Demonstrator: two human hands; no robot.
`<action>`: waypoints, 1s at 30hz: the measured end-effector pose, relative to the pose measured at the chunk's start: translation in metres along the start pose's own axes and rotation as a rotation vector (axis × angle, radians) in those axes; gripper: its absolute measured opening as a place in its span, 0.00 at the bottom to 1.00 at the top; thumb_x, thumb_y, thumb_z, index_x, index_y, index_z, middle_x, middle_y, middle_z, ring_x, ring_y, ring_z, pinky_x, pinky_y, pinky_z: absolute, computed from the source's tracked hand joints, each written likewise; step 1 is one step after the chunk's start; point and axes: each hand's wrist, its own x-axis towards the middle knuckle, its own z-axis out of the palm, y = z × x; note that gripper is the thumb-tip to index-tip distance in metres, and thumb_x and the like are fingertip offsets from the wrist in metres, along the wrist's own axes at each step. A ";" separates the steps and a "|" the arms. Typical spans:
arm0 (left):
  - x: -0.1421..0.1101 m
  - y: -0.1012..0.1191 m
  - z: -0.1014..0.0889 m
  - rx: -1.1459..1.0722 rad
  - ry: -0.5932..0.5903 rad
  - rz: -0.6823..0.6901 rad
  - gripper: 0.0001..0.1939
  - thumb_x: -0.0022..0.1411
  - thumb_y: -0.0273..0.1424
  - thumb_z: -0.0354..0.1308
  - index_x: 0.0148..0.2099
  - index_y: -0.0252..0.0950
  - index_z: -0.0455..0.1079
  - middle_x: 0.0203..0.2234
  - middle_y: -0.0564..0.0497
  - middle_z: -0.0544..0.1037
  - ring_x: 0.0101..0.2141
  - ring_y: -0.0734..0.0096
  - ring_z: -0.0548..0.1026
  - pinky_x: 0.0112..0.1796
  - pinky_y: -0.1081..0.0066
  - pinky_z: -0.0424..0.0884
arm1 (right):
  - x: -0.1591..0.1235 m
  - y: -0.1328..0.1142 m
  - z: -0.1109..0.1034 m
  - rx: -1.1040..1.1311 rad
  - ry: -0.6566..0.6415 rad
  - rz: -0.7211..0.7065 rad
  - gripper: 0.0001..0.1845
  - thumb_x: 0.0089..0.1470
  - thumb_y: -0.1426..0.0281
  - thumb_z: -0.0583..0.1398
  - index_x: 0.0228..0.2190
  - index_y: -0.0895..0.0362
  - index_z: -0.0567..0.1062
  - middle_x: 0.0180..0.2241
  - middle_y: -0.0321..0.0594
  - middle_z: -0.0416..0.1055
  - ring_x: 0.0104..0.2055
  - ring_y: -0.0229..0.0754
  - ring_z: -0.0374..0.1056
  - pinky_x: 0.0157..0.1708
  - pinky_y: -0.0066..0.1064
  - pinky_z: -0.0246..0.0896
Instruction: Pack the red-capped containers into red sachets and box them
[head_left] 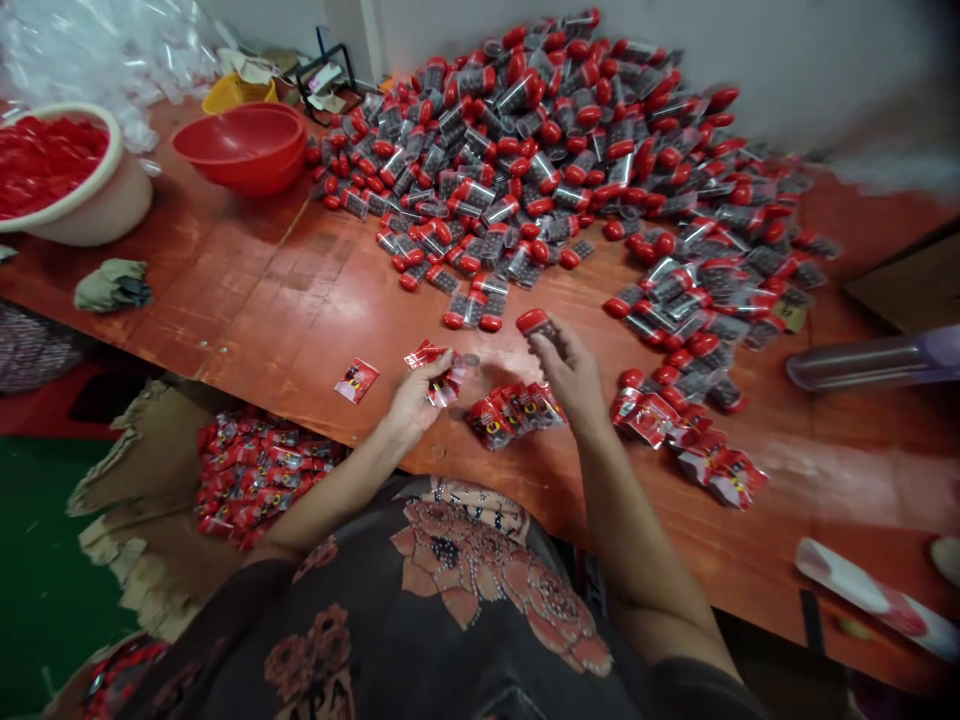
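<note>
The left hand (416, 398) pinches red sachets (433, 368), it seems; the right hand (568, 375) grips a red-capped tube (537, 328) in curled fingers (553, 348), and a loose hold could drop it onto the sachets (514, 417) at lower centre.

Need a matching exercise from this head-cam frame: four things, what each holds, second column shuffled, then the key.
Things:
1. Left hand
2. Right hand
3. Cream plastic basin
4. Torn cardboard box

Holds:
A. Loose red caps
B. Red-capped clear tube
C. Pile of red sachets
D. Few red foil sachets

Pairs: 1-D, 2-B, 3-A, 4-C
</note>
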 end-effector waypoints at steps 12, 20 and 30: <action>-0.012 -0.004 0.005 0.026 0.017 0.087 0.07 0.48 0.25 0.69 0.30 0.34 0.73 0.25 0.52 0.79 0.26 0.74 0.76 0.33 0.72 0.73 | -0.083 -0.044 0.039 0.120 -0.048 -0.116 0.22 0.61 0.64 0.56 0.57 0.44 0.68 0.49 0.42 0.74 0.47 0.47 0.71 0.51 0.46 0.66; -0.029 0.004 0.011 0.156 -0.064 0.266 0.15 0.40 0.31 0.74 0.29 0.34 0.72 0.26 0.51 0.79 0.31 0.66 0.79 0.33 0.70 0.74 | -0.082 -0.049 0.027 0.107 -0.154 -0.147 0.21 0.60 0.64 0.57 0.54 0.39 0.71 0.38 0.39 0.71 0.40 0.45 0.69 0.42 0.41 0.66; -0.036 -0.001 0.010 0.229 -0.083 0.323 0.15 0.39 0.29 0.73 0.31 0.35 0.74 0.28 0.52 0.80 0.29 0.69 0.78 0.34 0.69 0.74 | -0.081 -0.049 0.025 0.238 -0.171 -0.075 0.20 0.58 0.64 0.59 0.53 0.41 0.73 0.38 0.38 0.70 0.39 0.43 0.68 0.42 0.41 0.63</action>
